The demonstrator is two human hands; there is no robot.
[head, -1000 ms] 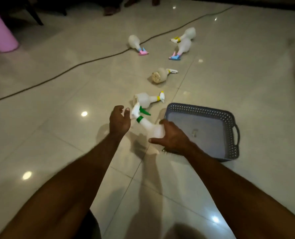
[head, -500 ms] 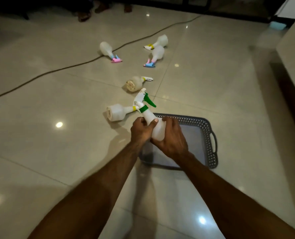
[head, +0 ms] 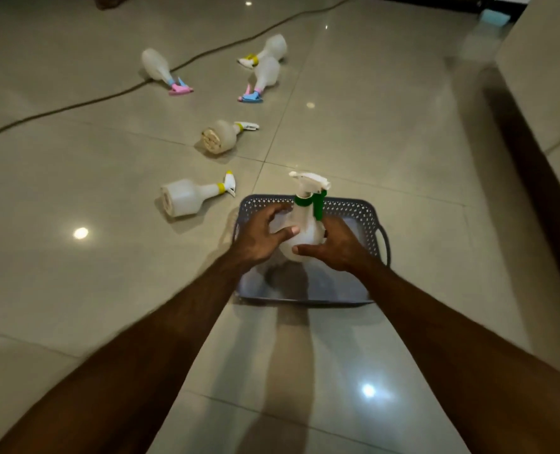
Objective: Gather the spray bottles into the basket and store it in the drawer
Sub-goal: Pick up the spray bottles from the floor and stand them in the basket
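Observation:
A white spray bottle with a green trigger [head: 306,221] stands upright over the grey perforated basket [head: 357,208] on the tiled floor. My left hand [head: 261,236] and my right hand [head: 336,244] both wrap its round body. Whether its base touches the basket floor is hidden by my hands. Several other white spray bottles lie on the floor beyond: one with a yellow collar [head: 193,196] just left of the basket, one further back [head: 221,137], one with a pink trigger [head: 162,70], one with a blue trigger [head: 262,78], and one with a yellow collar [head: 269,50].
A dark cable [head: 115,95] runs diagonally across the floor behind the bottles. A pale cabinet with a dark base [head: 534,126] lines the right side.
The green-trigger bottle was picked up from the floor beside the basket with both hands, brought over the basket and turned upright. The view shifted so the basket sits more central.

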